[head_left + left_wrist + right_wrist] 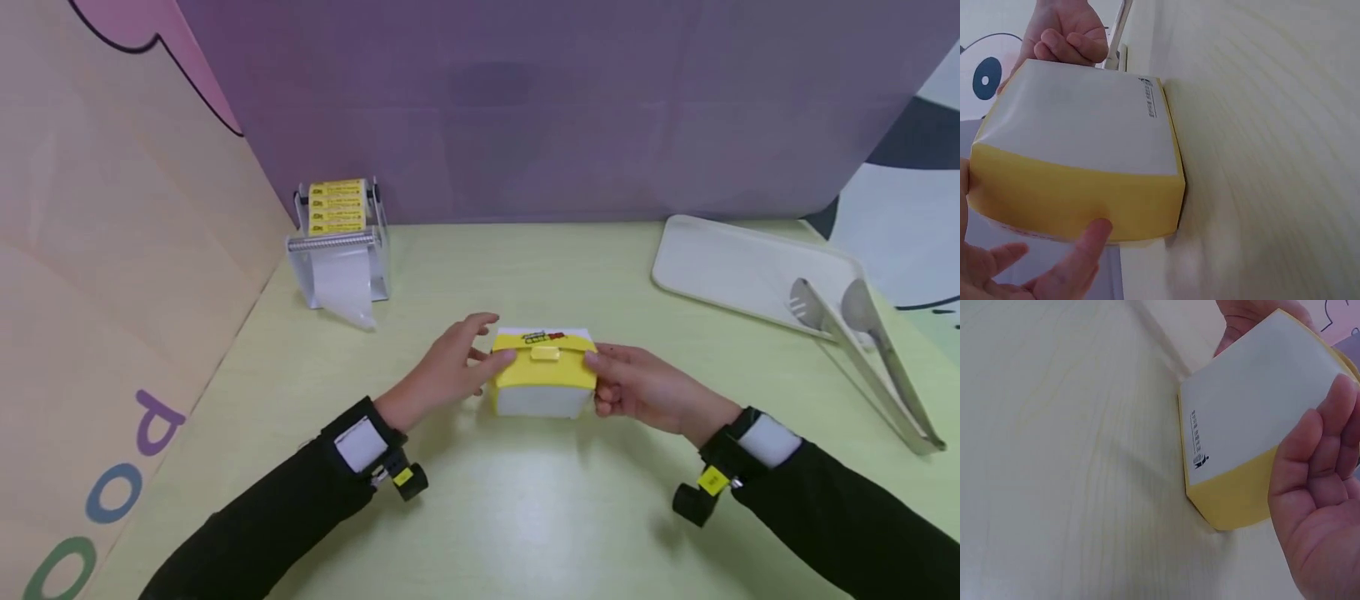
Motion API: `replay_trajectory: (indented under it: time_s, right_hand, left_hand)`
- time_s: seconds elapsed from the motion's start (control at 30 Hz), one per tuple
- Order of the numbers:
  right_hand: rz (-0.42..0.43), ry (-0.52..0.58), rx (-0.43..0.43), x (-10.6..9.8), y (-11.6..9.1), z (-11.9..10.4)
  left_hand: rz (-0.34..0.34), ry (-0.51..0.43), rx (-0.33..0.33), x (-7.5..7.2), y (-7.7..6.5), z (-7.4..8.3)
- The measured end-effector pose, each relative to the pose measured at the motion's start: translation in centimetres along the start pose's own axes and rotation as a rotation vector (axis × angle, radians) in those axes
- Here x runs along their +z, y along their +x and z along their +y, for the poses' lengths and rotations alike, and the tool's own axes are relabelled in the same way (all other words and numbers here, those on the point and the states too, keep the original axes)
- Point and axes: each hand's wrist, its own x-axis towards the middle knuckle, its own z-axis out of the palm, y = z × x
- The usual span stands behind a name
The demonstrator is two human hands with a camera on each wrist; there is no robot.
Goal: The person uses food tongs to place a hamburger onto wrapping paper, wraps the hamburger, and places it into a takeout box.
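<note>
A small yellow and white paper box (545, 371), its lid closed with a tab at the front, is upright on the table between the two hands. My left hand (455, 358) is at its left side, thumb on the upper front corner and one fingertip against the yellow side (1072, 194); the other fingers are spread away from it. On the opposite side, my right hand (645, 387) grips the box, thumb at the upper front corner and fingers bent along the side. Small dark print shows on the white front (1247, 394).
A label roll dispenser (337, 246) with yellow printed labels stands at the back left. At the back right lies a white tray (720, 254), with metal tongs (877, 367) resting across its edge onto the table (510, 517). A purple panel (525, 108) closes off the back.
</note>
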Motion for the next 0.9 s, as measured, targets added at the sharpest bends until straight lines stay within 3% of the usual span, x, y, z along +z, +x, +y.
replay_trajectory:
  time_s: [0.13, 0.27, 0.57, 0.77, 0.9]
  right_hand:
    - [-0.003, -0.021, -0.030, 0.0, 0.0, 0.2]
    - [-0.032, 0.010, -0.054, 0.0, 0.0, 0.4]
    - [-0.070, 0.052, -0.061, -0.4, 0.0, 0.5]
    - [-0.116, 0.043, -0.057, -0.6, 0.0, 0.3]
    - [-0.132, 0.034, -0.039, -0.6, 0.1, 0.3]
  left_hand:
    - [-0.072, -0.163, 0.038, 0.0, 0.1, -0.2]
    - [-0.145, -0.256, 0.022, -0.3, 0.4, -0.5]
    - [-0.223, -0.318, -0.032, -0.7, 2.0, -1.0]
    - [-0.271, -0.388, -0.084, -1.0, 2.1, -0.7]
    - [-0.269, -0.413, -0.113, -0.9, 1.8, -0.3]
